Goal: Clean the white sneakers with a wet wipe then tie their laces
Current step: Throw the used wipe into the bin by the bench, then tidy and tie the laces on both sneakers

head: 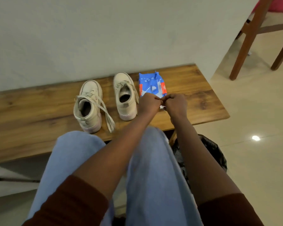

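Observation:
Two white high-top sneakers stand on a low wooden bench (31, 115), toes toward the wall. The left sneaker (88, 106) has loose laces trailing over the wood to its right. Laces on the right sneaker (125, 97) lie slack across its tongue. Just right of it lies a blue wet wipe pack (151, 84) with red labels. My left hand (148, 103) and my right hand (176, 104) meet at the pack's near end, fingers pinched on it. A bit of white wipe (162, 107) shows between them.
A pale wall rises right behind the bench. A black bin bag (209, 154) sits on the tiled floor below the bench's right end. Wooden chair legs (245, 44) stand at the upper right. My knees in light blue jeans (147, 168) fill the foreground.

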